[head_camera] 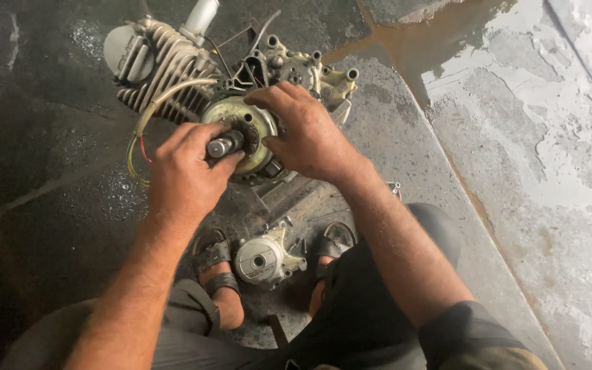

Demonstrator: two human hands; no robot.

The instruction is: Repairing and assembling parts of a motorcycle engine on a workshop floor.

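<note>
A small motorcycle engine [173, 72] with cooling fins lies on its side on the dark floor. Its round flywheel [244, 113] faces up. My left hand [186, 175] is closed around a short metal cylinder tool [224, 145] seated at the flywheel's centre. My right hand [306, 133] rests over the flywheel's right rim, fingers spread across it and thumb at its lower edge. Coloured wires [135, 154] trail from the engine toward the left.
A detached grey engine cover [265, 259] lies on the floor between my sandalled feet [217, 270]. A raised pale concrete slab [536, 151] runs along the right, with a brown wet patch [433, 38] at the top. A small metal part [395, 186] lies by my right forearm.
</note>
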